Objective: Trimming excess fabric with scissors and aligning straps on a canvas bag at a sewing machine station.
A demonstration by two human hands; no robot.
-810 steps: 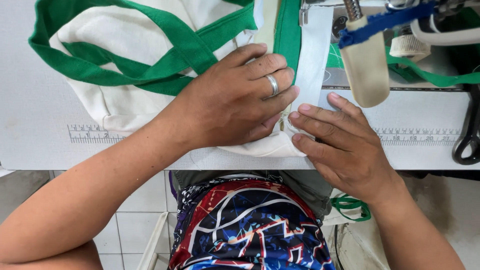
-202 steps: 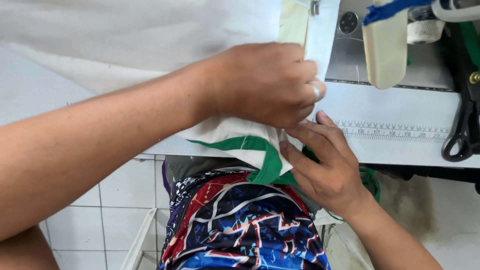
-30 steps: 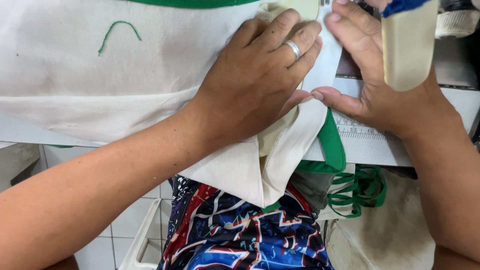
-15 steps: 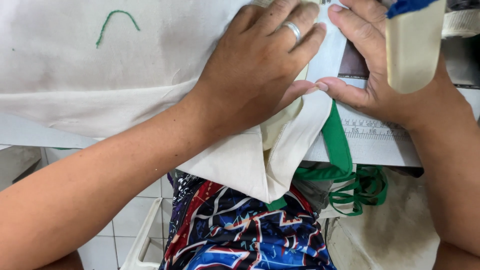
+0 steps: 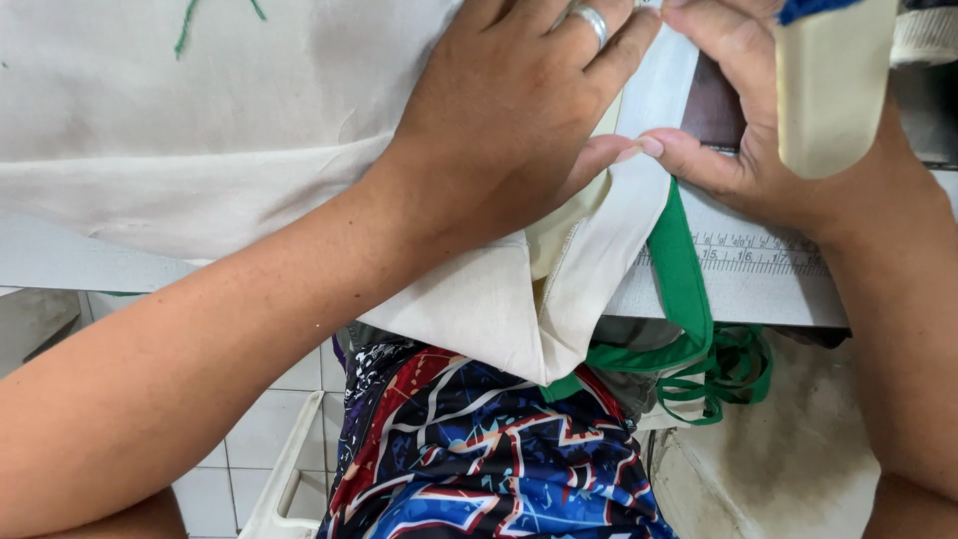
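Two hands | left hand (image 5: 509, 130) flat on cream cloth (image 5: 249, 130) | right hand (image 5: 758, 150) grip pinching its hem

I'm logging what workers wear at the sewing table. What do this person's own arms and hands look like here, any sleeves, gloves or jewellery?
Both forearms are bare, with no sleeves, gloves or watch in view. The left hand wears a plain silver-coloured ring on one finger. The right hand shows no ring on the parts that can be seen; a cream machine part covers some of it. The nails look short and unpainted.
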